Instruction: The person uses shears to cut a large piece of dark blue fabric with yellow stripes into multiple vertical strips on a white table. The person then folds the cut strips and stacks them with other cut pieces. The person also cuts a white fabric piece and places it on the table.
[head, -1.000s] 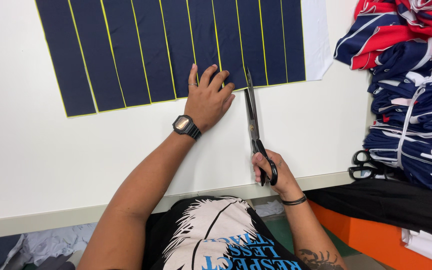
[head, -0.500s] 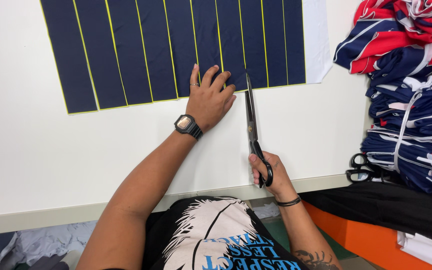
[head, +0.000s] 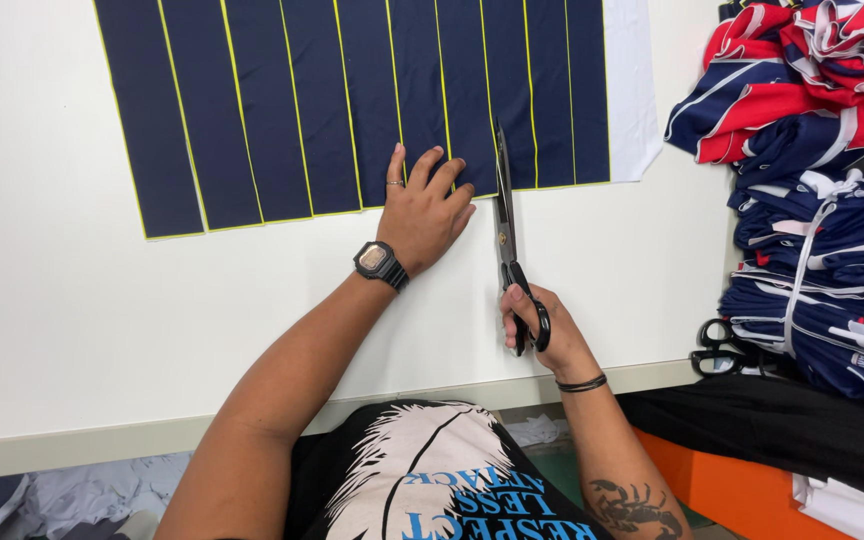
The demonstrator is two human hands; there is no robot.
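White desk (head: 72,330) fills most of the view, w/ a pale front edge strip nearest you. Below it at far left, grey-white fabric scraps (head: 72,495) on the floor. Navy fabric (head: 282,100) w/ thin yellow lines lies flat across the desk's upper part, w/ white backing sticking out at its right end. Your left hand (head: 424,215) is pressed flat on the fabric's lower edge, fingers spread, gripping nothing; black wristwatch (head: 380,264) on that wrist. Just beside it, your right hand (head: 537,325) is closed through the handles of black scissors (head: 505,215), blades nearly together, pointing away from you, tip over the fabric by a yellow line. Far right: stack of folded navy, red & white garments (head: 812,180), w/ a 2nd pair of black scissors (head: 724,348) at its foot & an orange surface (head: 722,480) below.
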